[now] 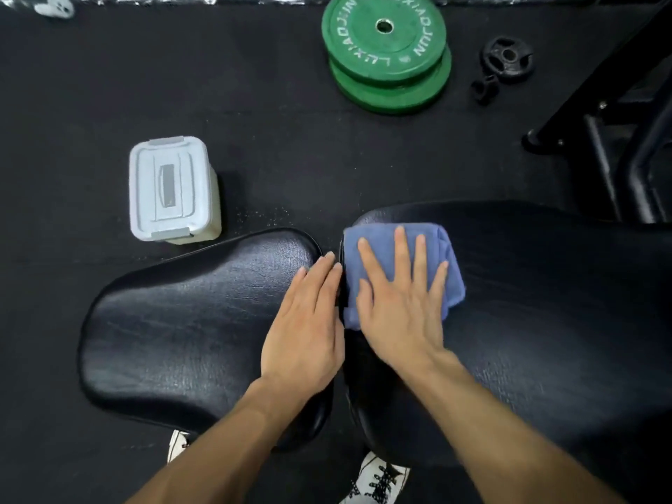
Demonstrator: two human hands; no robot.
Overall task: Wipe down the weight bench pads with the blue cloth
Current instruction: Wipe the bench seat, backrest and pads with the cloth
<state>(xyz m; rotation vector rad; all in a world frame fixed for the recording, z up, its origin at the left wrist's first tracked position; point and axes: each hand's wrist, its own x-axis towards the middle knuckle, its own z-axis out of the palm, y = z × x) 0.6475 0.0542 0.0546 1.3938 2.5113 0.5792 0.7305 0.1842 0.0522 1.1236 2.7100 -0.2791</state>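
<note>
Two black vinyl bench pads lie below me: the smaller seat pad [189, 329] on the left and the long back pad [545, 321] on the right, with a narrow gap between them. A folded blue cloth [378, 241] lies on the left end of the back pad. My right hand [400, 303] presses flat on the cloth with fingers spread. On the right edge of the seat pad, next to the gap, my left hand [309, 321] rests flat with fingers together and holds nothing.
A pale grey lidded plastic box [171, 191] stands on the black rubber floor behind the seat pad. Two stacked green weight plates [385, 49] and a small black plate [507, 60] lie further back. A black metal frame [618, 147] rises at right. My white shoes [378, 481] are under the bench.
</note>
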